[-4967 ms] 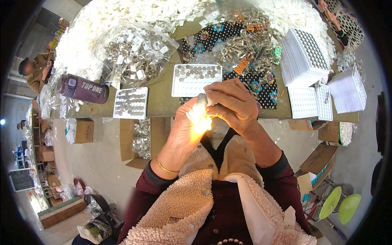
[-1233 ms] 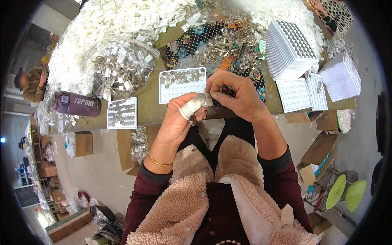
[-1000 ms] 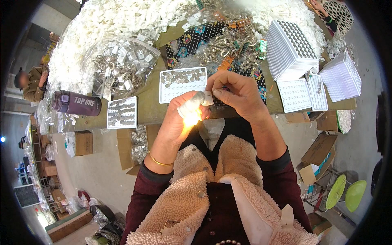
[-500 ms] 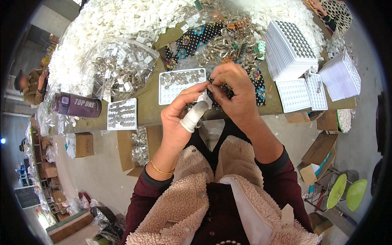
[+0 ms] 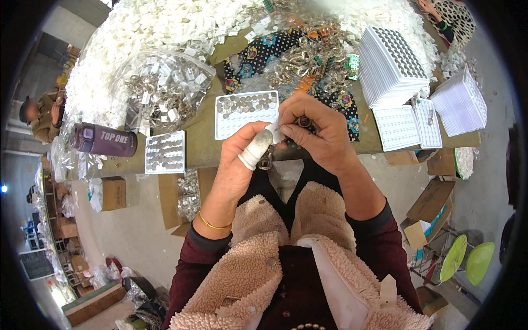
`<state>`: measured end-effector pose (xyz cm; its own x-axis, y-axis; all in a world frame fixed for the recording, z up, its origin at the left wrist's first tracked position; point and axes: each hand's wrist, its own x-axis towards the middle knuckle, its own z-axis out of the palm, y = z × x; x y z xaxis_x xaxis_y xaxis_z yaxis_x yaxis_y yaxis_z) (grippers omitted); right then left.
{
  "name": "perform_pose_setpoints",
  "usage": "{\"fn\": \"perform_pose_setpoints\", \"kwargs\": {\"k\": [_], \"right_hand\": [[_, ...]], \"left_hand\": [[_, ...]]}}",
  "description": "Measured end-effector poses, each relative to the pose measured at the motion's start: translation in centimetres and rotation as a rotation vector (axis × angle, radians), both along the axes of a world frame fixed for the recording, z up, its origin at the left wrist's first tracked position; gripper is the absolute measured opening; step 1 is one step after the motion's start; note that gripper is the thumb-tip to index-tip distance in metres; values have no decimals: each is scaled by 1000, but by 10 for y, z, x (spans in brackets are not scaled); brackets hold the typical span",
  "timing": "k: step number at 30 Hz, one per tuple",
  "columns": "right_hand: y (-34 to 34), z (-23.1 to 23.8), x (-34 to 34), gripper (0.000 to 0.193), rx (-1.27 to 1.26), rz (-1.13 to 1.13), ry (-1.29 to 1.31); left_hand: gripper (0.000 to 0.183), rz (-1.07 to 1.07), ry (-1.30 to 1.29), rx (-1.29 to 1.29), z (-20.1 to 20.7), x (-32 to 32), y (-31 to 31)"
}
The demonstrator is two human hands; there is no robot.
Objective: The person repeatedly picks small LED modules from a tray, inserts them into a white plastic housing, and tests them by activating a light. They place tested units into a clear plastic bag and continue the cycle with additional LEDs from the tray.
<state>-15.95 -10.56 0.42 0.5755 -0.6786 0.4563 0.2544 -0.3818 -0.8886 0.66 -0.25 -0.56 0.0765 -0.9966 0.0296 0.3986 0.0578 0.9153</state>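
Note:
My left hand is closed round a small white plastic piece, the thumb in a dirty white finger cover. A metal key ring hangs under that hand. My right hand is closed too, thumb and forefinger pinched against the piece's right edge; whatever lies between those fingertips is hidden. Just behind my hands lies a white tray of small round silver discs, like button cells, bunched in its far half. Beyond it sits a heap of metal key rings on a dark patterned cloth.
Left on the table are a purple bottle, another disc tray and a clear bag of white pieces with rings. White trays are stacked at right. A white heap covers the back. People stand at far left and far right.
My left thumb has bent inward over the white piece, and the left hand has turned slightly. My right hand has shifted a little down and right, its fingertips staying at the piece.

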Motion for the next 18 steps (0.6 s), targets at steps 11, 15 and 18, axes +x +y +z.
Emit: {"fn": "perform_pose_setpoints", "kwargs": {"k": [11,15,18], "right_hand": [[0,-2,-1,10,9,81,33],[3,-7,3,10,116,113,6],[4,-11,2,10,153,128,-32]], "left_hand": [[35,-59,55,83,-8,4,-2],[30,-13,60,122,-9,1,-1],[28,-3,74,128,-9,0,2]]}}
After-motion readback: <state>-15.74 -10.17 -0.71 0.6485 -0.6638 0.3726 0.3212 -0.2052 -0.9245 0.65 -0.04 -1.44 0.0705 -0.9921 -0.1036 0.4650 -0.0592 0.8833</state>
